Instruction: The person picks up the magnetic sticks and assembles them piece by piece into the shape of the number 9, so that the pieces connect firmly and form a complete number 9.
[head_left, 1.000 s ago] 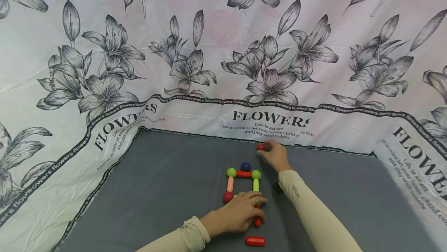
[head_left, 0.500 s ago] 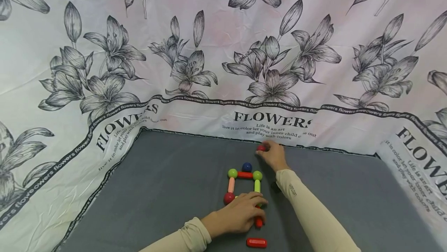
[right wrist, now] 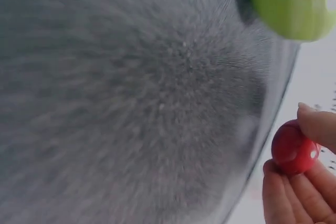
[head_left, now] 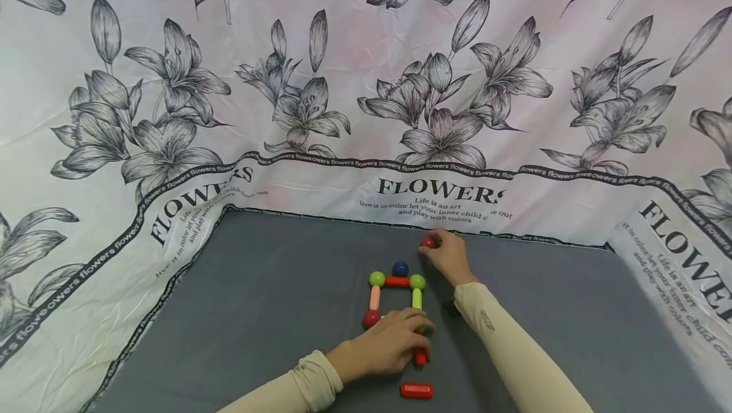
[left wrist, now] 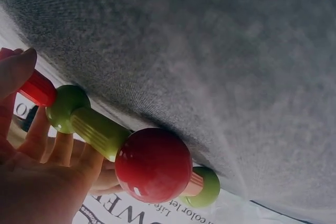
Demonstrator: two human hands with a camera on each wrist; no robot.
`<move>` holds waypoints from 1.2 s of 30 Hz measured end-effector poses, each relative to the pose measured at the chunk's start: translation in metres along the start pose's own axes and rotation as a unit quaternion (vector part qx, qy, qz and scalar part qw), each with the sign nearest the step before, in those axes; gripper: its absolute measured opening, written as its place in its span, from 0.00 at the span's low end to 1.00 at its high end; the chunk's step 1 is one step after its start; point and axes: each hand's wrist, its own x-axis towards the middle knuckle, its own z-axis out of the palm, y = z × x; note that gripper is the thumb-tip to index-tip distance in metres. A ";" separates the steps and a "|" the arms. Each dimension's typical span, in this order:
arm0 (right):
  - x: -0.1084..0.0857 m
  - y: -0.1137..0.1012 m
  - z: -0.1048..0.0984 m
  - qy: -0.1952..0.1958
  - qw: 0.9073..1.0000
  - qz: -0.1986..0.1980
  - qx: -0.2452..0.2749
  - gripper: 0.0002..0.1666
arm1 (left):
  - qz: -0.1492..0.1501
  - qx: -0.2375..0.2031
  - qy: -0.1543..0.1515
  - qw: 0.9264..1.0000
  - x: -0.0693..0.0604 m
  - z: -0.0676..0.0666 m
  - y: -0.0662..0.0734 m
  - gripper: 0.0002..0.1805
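Near the far edge of the grey table, my right hand (head_left: 450,259) pinches a red ball (right wrist: 292,148) between thumb and fingers. My left hand (head_left: 384,344) lies over the near side of a square frame of balls and rods; its thumb and fingers hold a red rod (left wrist: 37,87) at the near right corner. That rod joins a green ball (left wrist: 65,109), then a yellow-green rod (left wrist: 102,131) and a larger red ball (left wrist: 153,165). The far side has two green balls (head_left: 377,279) with a red rod (head_left: 397,281) between them. A pink rod (head_left: 374,298) forms the left side.
A blue ball (head_left: 400,269) sits just behind the frame's far side. One loose red rod (head_left: 416,390) lies at the front. A small dark object (head_left: 451,308) shows beside the right sleeve. Flower-printed cloth (head_left: 320,190) borders the grey table (head_left: 274,286).
The whole head view has shifted slightly. Both hands keep about the same place and hold, with the right still on the red ball.
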 end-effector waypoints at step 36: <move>-0.235 -0.031 -0.026 -0.052 0.956 0.183 0.223 0.31 | -0.017 -0.030 0.032 0.999 0.002 -0.001 0.002 0.15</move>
